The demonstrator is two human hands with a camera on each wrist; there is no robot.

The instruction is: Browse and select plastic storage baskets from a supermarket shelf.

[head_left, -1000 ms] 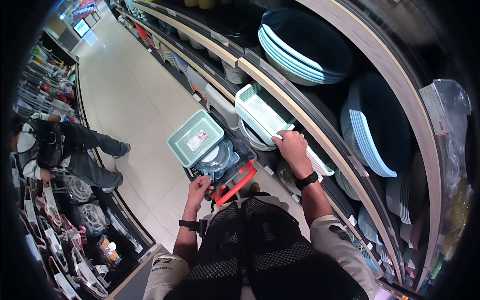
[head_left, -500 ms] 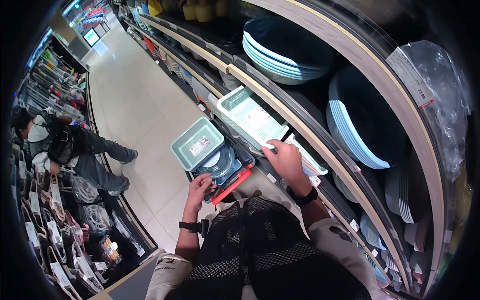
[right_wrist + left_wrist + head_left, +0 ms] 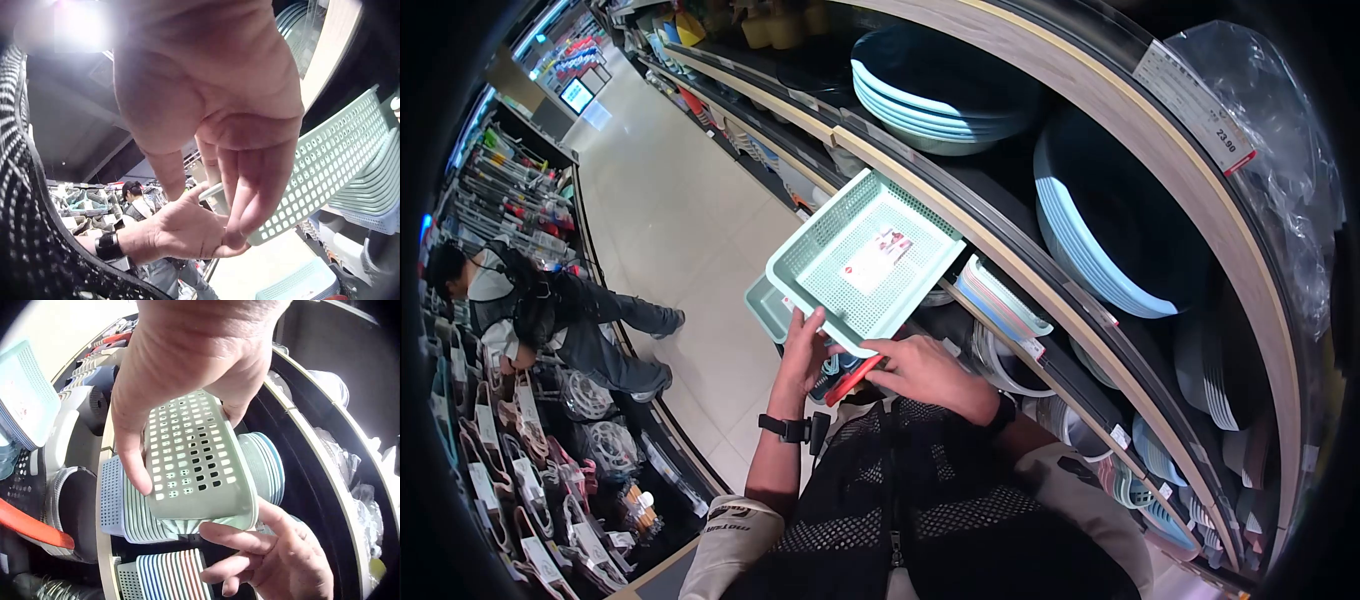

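In the head view a pale green perforated basket (image 3: 870,312) with a label on its floor tilts in front of the shelf. My left hand (image 3: 802,350) grips its near left corner, thumb at the rim. At the near right corner my right hand (image 3: 930,376) holds the rim. From the left wrist view, the left fingers and thumb straddle the basket's perforated underside (image 3: 194,450). The right wrist view has my right fingers (image 3: 256,181) curled over the end of the rim. Below it, largely hidden, lies a green basin (image 3: 768,308) on a cart with a red handle (image 3: 855,382).
Shelves on the right hold stacked blue basins (image 3: 1090,265) and nested baskets (image 3: 1005,295). A person (image 3: 550,310) stands at the rack on the left. The pale floor (image 3: 670,220) runs between. Nested green baskets (image 3: 369,181) show beside the held one.
The basket has come out from the shelf toward me and left, over the cart. My left hand has moved up to grip it; the right hand has shifted left with it.
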